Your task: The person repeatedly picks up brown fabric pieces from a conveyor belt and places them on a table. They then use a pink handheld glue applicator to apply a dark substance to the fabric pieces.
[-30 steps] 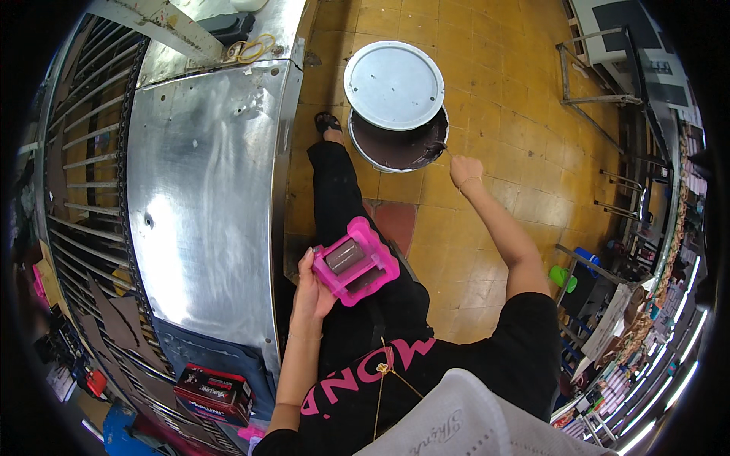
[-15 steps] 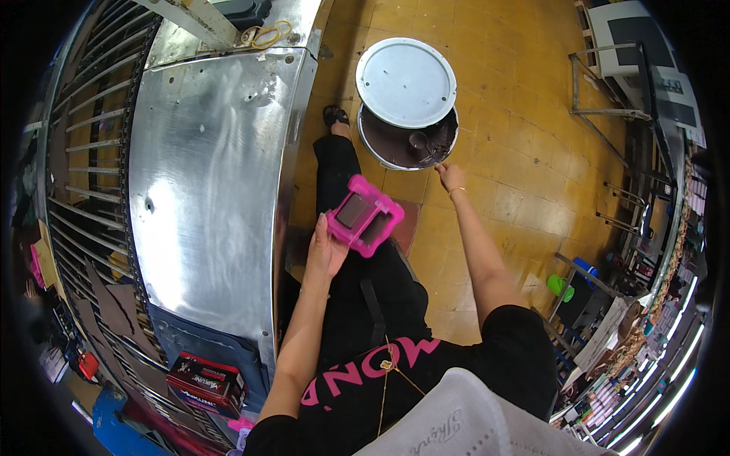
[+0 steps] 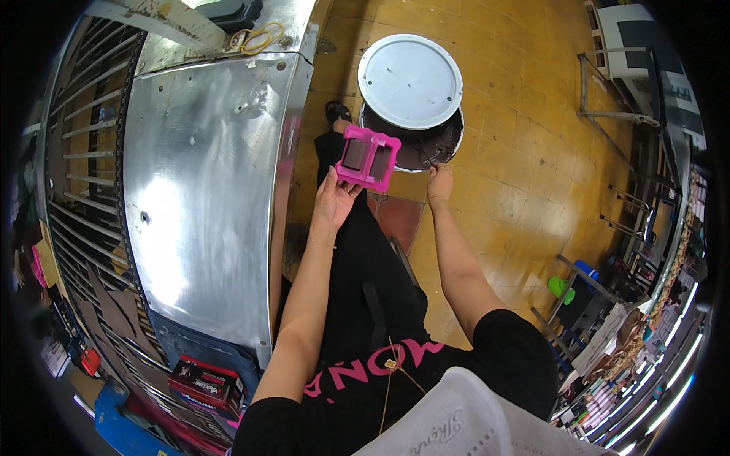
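Note:
My left hand is closed on the lower edge of a pink plastic holder with two rectangular openings. A flat brown surface fills its left opening; the right one looks darker inside. The holder is in front of the near left side of a round bucket of dark brown paste. My right hand is closed at the bucket's near right rim, around the handle of a ladle. The ladle's bowl is hard to make out now. A pale round lid covers the bucket's far part.
A metal-topped machine runs along my left, beside a conveyor of metal bars. A red and black box sits near its lower end. Yellow tiled floor lies to the right, with metal frames farther off.
My left hand has moved the pink holder forward, closer to the bucket, and turned it more upright. My right hand has shifted slightly left and nearer; the ladle's bowl no longer shows clearly.

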Demonstrator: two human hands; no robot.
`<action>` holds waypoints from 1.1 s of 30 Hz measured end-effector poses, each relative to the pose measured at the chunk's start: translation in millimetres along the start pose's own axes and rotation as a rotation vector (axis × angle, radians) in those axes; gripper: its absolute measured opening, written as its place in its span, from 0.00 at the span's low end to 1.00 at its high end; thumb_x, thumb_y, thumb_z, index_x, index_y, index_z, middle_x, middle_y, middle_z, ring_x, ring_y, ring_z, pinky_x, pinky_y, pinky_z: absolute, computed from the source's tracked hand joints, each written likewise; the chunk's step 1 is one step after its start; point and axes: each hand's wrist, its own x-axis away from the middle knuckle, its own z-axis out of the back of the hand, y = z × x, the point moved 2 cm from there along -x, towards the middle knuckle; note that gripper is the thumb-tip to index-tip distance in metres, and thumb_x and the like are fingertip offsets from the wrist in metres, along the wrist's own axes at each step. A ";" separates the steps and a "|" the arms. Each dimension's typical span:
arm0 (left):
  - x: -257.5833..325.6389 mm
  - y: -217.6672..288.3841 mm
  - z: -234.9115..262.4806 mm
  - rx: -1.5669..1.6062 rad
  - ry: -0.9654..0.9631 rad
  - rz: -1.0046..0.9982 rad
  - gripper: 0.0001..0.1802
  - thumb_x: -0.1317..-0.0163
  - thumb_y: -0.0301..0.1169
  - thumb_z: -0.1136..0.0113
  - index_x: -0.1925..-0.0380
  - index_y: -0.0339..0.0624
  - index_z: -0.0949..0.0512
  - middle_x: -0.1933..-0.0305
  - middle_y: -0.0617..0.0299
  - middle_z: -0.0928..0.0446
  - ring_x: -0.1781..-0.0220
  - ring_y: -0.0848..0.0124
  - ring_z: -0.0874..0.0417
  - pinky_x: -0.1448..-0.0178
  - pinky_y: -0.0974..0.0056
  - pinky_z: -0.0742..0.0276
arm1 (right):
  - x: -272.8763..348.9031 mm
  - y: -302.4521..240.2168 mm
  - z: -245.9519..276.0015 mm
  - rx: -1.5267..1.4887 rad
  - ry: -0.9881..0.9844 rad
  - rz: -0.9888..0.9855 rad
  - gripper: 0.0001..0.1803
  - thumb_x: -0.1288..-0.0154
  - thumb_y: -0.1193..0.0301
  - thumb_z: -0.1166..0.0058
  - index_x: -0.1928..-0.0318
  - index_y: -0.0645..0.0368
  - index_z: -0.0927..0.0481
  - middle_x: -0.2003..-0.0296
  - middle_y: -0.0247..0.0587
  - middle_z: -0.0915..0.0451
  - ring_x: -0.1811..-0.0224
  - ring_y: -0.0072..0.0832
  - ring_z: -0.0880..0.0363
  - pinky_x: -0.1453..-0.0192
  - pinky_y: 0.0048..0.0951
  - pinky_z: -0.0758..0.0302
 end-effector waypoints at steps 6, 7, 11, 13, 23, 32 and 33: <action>-20.6 4.1 8.2 -0.075 0.038 0.022 0.26 0.35 0.48 0.48 0.44 0.43 0.30 0.51 0.64 0.25 0.49 0.72 0.26 0.41 0.58 0.31 | 3.2 -6.8 -13.5 -0.043 -0.005 0.008 0.09 0.38 0.69 0.48 0.62 0.61 0.20 0.61 0.50 0.23 0.55 0.46 0.25 0.51 0.41 0.28; -22.4 3.3 10.7 -0.085 0.027 0.026 0.26 0.35 0.47 0.48 0.44 0.42 0.30 0.51 0.64 0.25 0.49 0.72 0.26 0.41 0.58 0.31 | 2.4 -1.4 -20.9 -0.044 -0.030 0.014 0.09 0.39 0.69 0.47 0.63 0.61 0.20 0.63 0.51 0.22 0.57 0.47 0.24 0.52 0.42 0.28; -23.2 1.3 13.6 -0.088 0.007 0.043 0.23 0.36 0.44 0.45 0.47 0.41 0.28 0.52 0.62 0.24 0.48 0.70 0.26 0.40 0.57 0.30 | -4.7 27.2 -44.6 -0.203 -0.162 -0.161 0.10 0.39 0.68 0.46 0.63 0.62 0.20 0.74 0.46 0.21 0.71 0.42 0.22 0.62 0.38 0.26; -22.5 1.1 14.3 -0.089 0.013 0.047 0.23 0.38 0.42 0.43 0.48 0.40 0.28 0.52 0.60 0.24 0.47 0.68 0.25 0.39 0.57 0.30 | -7.7 40.2 -50.4 -0.483 -0.335 -0.404 0.11 0.38 0.67 0.45 0.63 0.62 0.20 0.79 0.40 0.23 0.78 0.33 0.25 0.71 0.32 0.29; -23.0 0.7 23.8 -0.094 -0.010 0.117 0.26 0.44 0.31 0.35 0.46 0.38 0.31 0.49 0.56 0.24 0.46 0.63 0.23 0.35 0.54 0.30 | 6.1 34.6 -29.4 -0.799 -0.390 -0.577 0.11 0.35 0.66 0.46 0.61 0.61 0.21 0.78 0.28 0.27 0.83 0.15 0.36 0.82 0.19 0.41; -18.5 -0.2 30.3 -0.091 0.038 0.133 0.24 0.45 0.24 0.36 0.48 0.39 0.31 0.49 0.58 0.25 0.45 0.64 0.24 0.35 0.55 0.30 | 17.4 38.4 -16.7 -0.921 -0.385 -0.633 0.09 0.34 0.68 0.48 0.62 0.62 0.22 0.78 0.30 0.26 0.84 0.16 0.35 0.82 0.18 0.40; -17.7 -0.5 31.6 -0.100 0.047 0.133 0.24 0.46 0.24 0.35 0.48 0.40 0.30 0.49 0.58 0.25 0.45 0.64 0.24 0.34 0.56 0.31 | 17.1 38.4 -16.4 -0.909 -0.386 -0.641 0.09 0.34 0.68 0.48 0.62 0.62 0.22 0.77 0.31 0.26 0.84 0.16 0.34 0.82 0.18 0.40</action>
